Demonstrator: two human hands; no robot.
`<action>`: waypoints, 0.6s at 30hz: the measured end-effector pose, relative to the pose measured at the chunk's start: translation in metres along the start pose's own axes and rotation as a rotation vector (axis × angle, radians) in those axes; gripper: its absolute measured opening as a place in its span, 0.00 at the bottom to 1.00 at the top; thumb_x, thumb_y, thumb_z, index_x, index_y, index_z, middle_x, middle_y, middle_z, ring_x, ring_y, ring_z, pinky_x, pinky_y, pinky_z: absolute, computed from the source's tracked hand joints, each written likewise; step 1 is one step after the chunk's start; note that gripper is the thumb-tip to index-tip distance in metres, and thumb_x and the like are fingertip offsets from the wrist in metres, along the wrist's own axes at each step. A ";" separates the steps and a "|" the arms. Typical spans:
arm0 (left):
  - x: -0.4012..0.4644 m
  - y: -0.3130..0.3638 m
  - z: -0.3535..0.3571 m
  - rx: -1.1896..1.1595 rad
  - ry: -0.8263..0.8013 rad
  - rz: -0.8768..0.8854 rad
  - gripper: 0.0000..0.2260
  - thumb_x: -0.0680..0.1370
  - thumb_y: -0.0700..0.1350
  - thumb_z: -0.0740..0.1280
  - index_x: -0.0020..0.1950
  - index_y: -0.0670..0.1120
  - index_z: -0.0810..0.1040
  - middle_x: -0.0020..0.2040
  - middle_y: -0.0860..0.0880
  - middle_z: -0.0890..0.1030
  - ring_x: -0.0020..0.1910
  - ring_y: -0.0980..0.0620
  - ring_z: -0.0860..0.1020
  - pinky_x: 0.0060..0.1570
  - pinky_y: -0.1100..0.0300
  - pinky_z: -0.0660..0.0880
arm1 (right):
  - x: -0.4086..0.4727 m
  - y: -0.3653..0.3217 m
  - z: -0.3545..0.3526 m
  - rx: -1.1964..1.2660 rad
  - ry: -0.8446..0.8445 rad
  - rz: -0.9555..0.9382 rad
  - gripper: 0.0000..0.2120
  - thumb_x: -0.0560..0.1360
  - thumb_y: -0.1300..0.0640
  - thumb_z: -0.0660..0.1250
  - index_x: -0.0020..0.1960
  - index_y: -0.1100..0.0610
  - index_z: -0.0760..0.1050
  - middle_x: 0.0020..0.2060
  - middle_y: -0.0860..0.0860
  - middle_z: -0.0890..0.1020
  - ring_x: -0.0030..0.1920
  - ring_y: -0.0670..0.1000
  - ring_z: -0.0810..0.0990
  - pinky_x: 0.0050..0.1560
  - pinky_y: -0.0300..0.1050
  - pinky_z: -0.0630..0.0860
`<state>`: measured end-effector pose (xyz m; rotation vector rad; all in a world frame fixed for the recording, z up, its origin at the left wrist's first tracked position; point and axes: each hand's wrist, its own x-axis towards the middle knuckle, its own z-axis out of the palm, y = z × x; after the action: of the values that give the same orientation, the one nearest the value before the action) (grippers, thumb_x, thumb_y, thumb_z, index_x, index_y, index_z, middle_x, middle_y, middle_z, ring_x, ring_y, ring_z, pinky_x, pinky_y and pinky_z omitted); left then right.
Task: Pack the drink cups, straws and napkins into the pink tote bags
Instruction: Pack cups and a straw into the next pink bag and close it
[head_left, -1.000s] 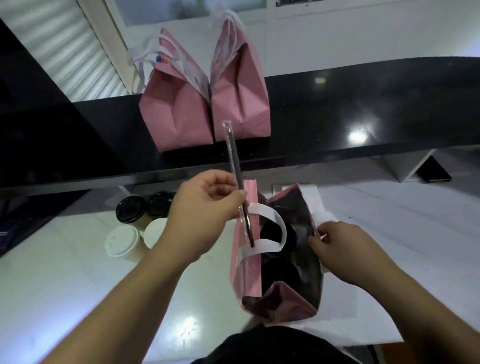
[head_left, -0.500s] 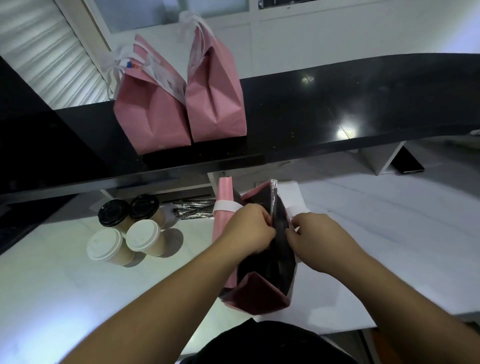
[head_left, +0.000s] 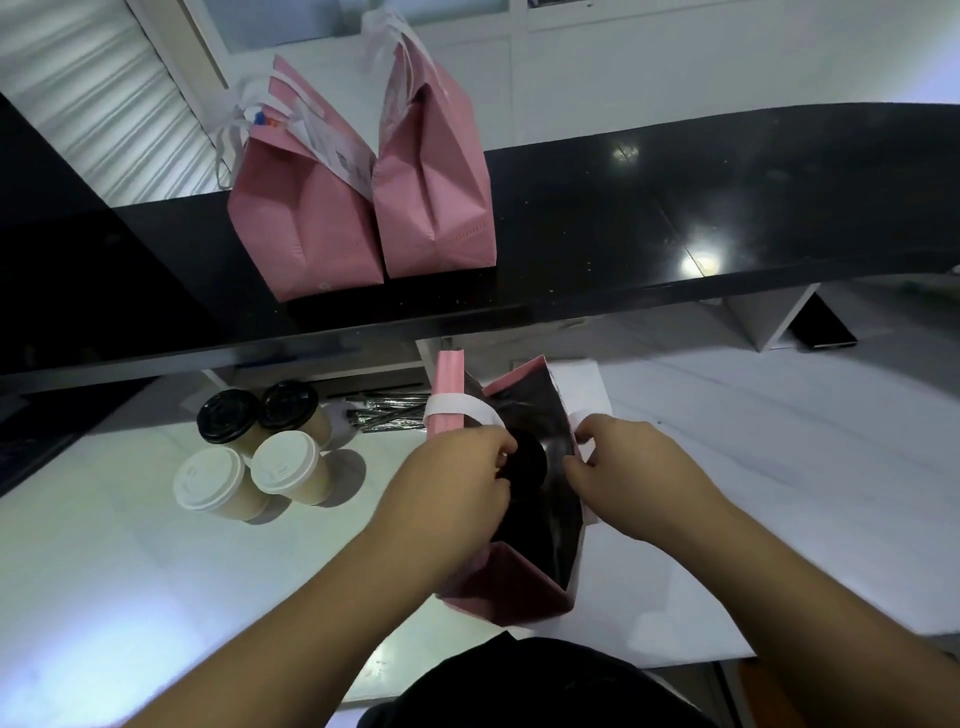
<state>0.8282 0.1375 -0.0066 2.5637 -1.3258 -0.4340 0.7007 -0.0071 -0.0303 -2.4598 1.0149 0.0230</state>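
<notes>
An open pink tote bag (head_left: 511, 590) stands on the white table in front of me. Inside it shows the black lid of a drink cup (head_left: 529, 461). My left hand (head_left: 447, 493) curls its fingers over the bag's left rim, beside the lid and the white handle (head_left: 457, 404). My right hand (head_left: 636, 470) pinches the bag's right rim and holds the mouth apart. No straw shows in either hand. To the left stand two black-lidded cups (head_left: 228, 415) and two white-lidded cups (head_left: 208, 475). Wrapped straws (head_left: 387, 413) lie behind them.
Two closed pink tote bags (head_left: 311, 234) (head_left: 436, 202) stand side by side on the raised black counter (head_left: 675, 208) behind the table. White paper (head_left: 584, 392) lies behind the open bag. The white table (head_left: 779, 441) stretches bare to the right.
My left hand lowered the wrapped straw into the open bag, and the straw is out of sight now. My right hand stayed on the bag's right rim.
</notes>
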 end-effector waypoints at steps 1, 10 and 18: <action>-0.009 -0.004 -0.003 0.105 0.079 0.045 0.15 0.78 0.46 0.68 0.63 0.58 0.82 0.55 0.56 0.85 0.55 0.50 0.81 0.51 0.55 0.79 | 0.001 -0.001 0.000 0.001 0.012 -0.024 0.11 0.79 0.46 0.61 0.57 0.52 0.72 0.38 0.48 0.84 0.35 0.52 0.82 0.38 0.53 0.82; -0.049 -0.044 0.002 0.011 0.221 -0.125 0.25 0.75 0.61 0.71 0.68 0.57 0.71 0.63 0.56 0.74 0.61 0.50 0.75 0.50 0.55 0.74 | 0.017 -0.020 0.009 -0.160 0.179 -0.219 0.36 0.74 0.55 0.67 0.78 0.47 0.55 0.59 0.52 0.72 0.58 0.57 0.73 0.48 0.50 0.78; -0.062 -0.046 0.013 -0.163 0.081 -0.229 0.26 0.69 0.66 0.71 0.58 0.60 0.62 0.55 0.60 0.68 0.49 0.55 0.75 0.37 0.61 0.69 | 0.064 -0.036 -0.001 -0.283 0.133 -0.343 0.23 0.74 0.59 0.64 0.69 0.52 0.70 0.71 0.51 0.71 0.69 0.58 0.69 0.65 0.56 0.74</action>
<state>0.8238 0.2135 -0.0241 2.5736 -0.9330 -0.4522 0.7706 -0.0279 -0.0264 -2.8981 0.6645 -0.1182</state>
